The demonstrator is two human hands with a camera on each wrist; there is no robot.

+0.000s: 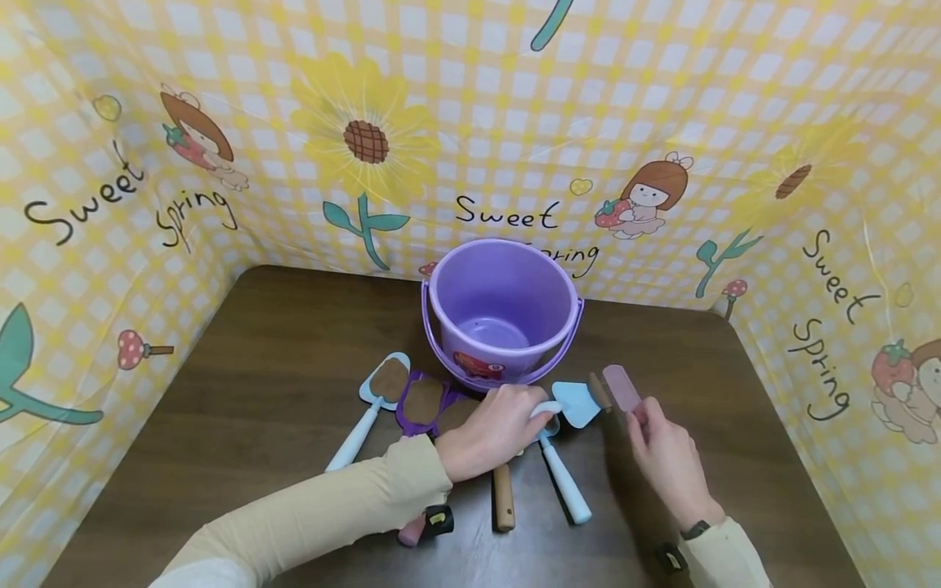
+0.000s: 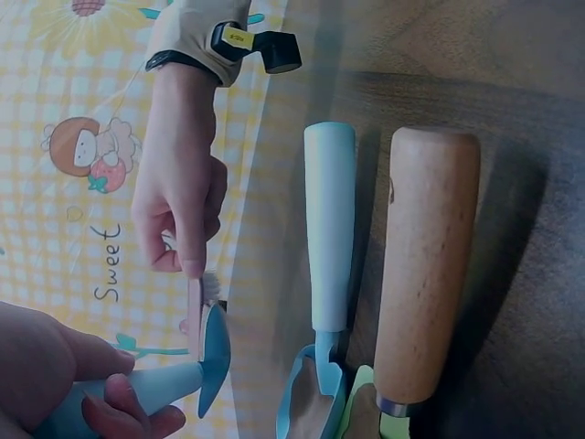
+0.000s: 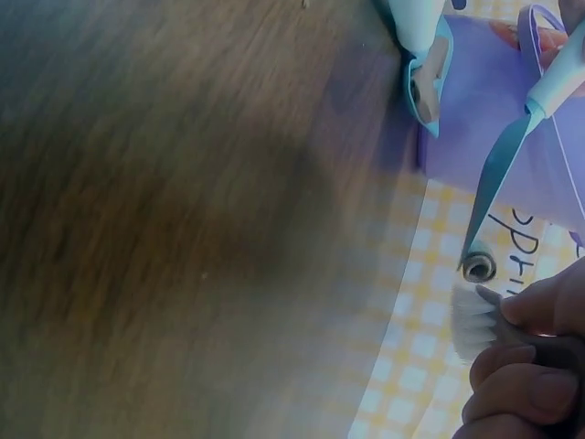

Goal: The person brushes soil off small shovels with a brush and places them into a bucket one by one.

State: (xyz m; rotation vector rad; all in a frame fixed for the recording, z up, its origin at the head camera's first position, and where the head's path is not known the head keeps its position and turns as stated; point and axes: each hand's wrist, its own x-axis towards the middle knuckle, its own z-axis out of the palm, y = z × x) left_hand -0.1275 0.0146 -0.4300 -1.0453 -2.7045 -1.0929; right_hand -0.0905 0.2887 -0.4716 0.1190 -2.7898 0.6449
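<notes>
My left hand point(image 1: 496, 429) grips the pale handle of a small light-blue toy shovel point(image 1: 577, 403), held up in front of the bucket with its blade pointing right. A brown curled piece point(image 3: 478, 265) shows right at the blade's edge in the right wrist view. My right hand point(image 1: 672, 461) pinches a pink brush point(image 1: 622, 389) just right of the blade. The brush's white bristles point(image 3: 473, 322) face toward the table side, close to the curled piece. In the left wrist view the shovel point(image 2: 215, 358) overlaps the brush.
A purple bucket point(image 1: 507, 282) with its handle down stands at the back. Several tools lie before it: a light-blue one point(image 1: 354, 437) and a purple one point(image 1: 402, 418), both with brown material, a wooden handle point(image 1: 503, 498), another light-blue handle point(image 1: 566, 482). Patterned cloth point(image 1: 515, 122) walls the table.
</notes>
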